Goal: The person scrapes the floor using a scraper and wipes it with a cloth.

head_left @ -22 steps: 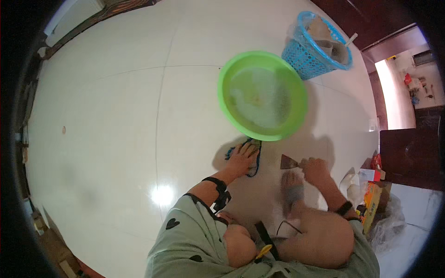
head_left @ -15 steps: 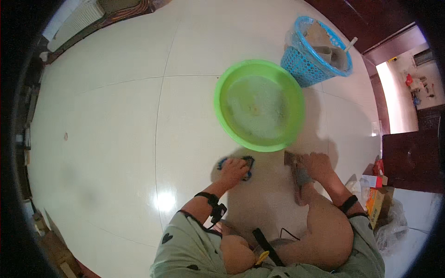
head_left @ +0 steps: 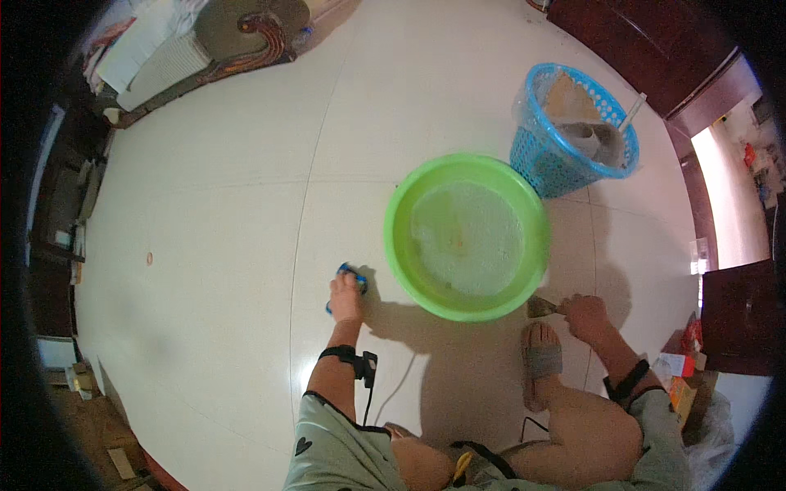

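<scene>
Blue cloth [head_left: 350, 278] on floor under left hand [head_left: 345, 296].

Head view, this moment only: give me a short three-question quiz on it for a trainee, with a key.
1. True or false: the green basin holds sudsy water.
2. Which thing is the left hand pressing on the floor tile?
A. a blue cloth
B. a red sponge
C. a white towel
3. Fill in: the right hand grips a small brush just beside the basin's ____ rim.

Key
1. True: the water inside looks pale and foamy.
2. A.
3. Near: the rim closest to the person, above the sandalled foot. The blue basket stands beyond the basin.
</scene>
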`<state>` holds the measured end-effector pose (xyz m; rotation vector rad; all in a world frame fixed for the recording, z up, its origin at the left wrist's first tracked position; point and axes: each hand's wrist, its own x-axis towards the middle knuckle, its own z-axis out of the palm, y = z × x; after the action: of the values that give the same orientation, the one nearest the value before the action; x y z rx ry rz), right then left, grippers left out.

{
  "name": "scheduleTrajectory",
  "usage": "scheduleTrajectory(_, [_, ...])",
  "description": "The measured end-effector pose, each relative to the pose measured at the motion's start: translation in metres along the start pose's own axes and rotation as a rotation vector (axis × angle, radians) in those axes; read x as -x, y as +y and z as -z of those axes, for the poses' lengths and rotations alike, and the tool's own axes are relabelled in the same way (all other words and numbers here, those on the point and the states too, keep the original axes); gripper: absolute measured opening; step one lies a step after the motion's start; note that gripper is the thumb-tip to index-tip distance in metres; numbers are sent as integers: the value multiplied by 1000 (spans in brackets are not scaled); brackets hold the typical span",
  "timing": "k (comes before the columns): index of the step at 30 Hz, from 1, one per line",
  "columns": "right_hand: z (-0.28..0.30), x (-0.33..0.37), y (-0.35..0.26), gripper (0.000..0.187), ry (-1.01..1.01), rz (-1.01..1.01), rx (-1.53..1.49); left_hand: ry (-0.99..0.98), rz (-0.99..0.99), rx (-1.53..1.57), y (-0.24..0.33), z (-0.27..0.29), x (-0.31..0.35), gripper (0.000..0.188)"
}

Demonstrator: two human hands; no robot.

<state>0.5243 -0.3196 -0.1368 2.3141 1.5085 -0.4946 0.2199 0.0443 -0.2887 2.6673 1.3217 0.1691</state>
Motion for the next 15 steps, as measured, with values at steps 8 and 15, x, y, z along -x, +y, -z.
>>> scheduleTrajectory(8, [3,-20,158,23,-94,-6,-25,297,-37,568,73,113,-60,30])
scheduleTrajectory(15, [-22,-56,176,22,62,3,-369,-47,-228,108,209,88,-74,61])
